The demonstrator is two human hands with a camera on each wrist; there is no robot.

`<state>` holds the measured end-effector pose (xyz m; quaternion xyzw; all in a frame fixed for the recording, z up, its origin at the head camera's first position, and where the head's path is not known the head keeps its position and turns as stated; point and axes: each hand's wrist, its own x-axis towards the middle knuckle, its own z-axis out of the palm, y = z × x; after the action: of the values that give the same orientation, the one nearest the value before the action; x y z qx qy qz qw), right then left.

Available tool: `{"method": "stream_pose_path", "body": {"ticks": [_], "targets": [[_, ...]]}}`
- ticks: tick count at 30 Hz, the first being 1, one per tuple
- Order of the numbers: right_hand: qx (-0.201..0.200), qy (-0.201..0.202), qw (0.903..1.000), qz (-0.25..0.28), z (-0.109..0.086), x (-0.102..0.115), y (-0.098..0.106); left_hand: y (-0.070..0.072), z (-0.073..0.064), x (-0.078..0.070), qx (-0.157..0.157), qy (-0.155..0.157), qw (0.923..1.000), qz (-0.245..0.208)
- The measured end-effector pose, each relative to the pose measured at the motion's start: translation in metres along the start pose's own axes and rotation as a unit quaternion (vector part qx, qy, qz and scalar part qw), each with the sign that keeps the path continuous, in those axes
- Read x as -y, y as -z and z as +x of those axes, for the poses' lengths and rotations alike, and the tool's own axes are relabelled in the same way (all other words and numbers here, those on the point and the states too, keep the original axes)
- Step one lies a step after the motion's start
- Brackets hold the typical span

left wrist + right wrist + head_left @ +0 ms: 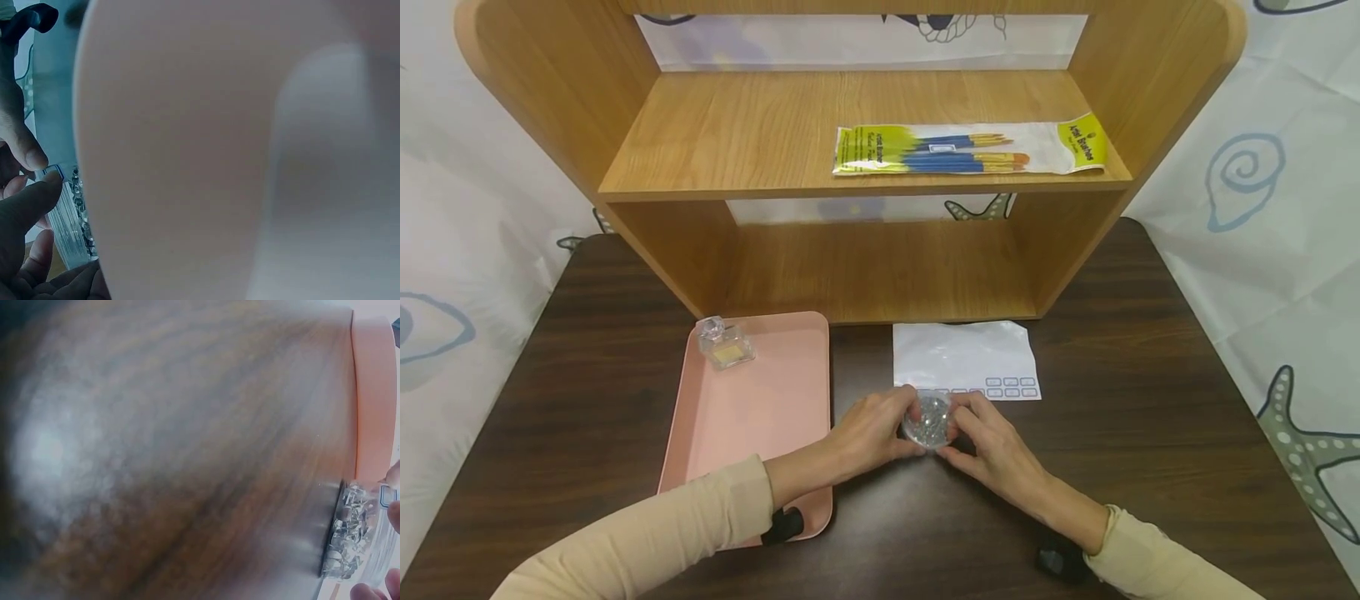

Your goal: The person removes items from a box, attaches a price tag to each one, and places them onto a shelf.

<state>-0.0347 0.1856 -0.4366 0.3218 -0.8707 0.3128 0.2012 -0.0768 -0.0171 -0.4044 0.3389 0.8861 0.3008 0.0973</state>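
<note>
A clear round jar (929, 423) filled with shiny silvery pieces stands on the table between both hands. My left hand (876, 429) grips its left side, fingertips at the rim and thumb low on the front. From the right, my right hand (996, 446) holds it with curled fingers and thumb. A small blue-bordered label (388, 495) shows on the jar's side in the right wrist view. In the left wrist view both thumbtips come together at that label (55, 170), partly covering it.
A white sheet with several blue-bordered labels (962, 354) lies just behind the jar. At left, a pink tray (775, 375) holds a glass perfume bottle (727, 346). A wooden shelf (880, 312) stands at the back, with packaged paint brushes (962, 150) on its upper board.
</note>
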Motion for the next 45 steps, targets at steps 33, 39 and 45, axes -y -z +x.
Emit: {"method": "stream_pose_path", "body": {"ticks": [33,39,45], "targets": [[0.035,-0.030,0.9989,0.010,-0.002,0.000,0.004,-0.003,-0.002,0.005,-0.003,-0.016,0.9997,0.017],[0.015,-0.024,0.9991,0.032,0.007,-0.006,0.016,-0.002,-0.001,0.005,-0.003,-0.020,0.9996,0.019],[-0.112,-0.028,0.9931,0.023,0.036,-0.020,0.050,-0.002,-0.001,0.005,-0.002,-0.015,0.9996,0.022]]}}
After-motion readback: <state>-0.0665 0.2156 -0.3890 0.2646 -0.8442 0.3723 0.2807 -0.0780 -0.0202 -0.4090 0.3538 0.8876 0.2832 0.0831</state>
